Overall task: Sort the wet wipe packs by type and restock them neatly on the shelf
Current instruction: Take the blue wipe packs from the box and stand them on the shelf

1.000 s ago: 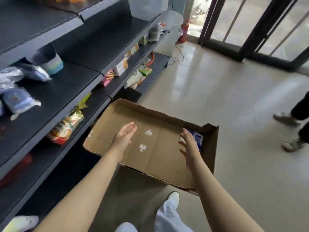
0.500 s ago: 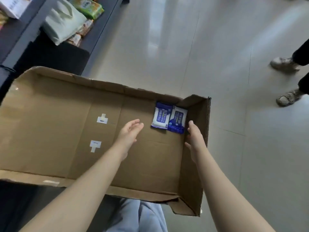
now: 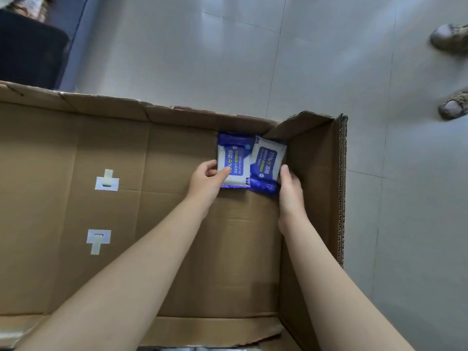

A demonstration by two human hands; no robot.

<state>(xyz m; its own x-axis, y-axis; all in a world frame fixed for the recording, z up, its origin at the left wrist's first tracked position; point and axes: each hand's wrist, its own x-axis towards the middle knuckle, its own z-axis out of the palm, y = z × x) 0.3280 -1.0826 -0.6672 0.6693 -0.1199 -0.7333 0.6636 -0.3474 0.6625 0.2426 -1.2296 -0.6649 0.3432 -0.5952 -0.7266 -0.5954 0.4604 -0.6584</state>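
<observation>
Box [image 3: 316,178] corner: left hand [image 3: 206,182] grips left pack [image 3: 236,158], right hand [image 3: 291,192] right pack [image 3: 267,160].

The box [image 3: 177,153] is matt brown corrugated cardboard, fluted along its right edge. The left wipe pack [image 3: 236,158] and right wipe pack [image 3: 268,160] are glossy plastic film. The floor [image 3: 202,46] is smooth, sheeny tile.

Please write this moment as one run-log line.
left grip: holds left pack | right grip: holds right pack | packs: in box corner
</observation>
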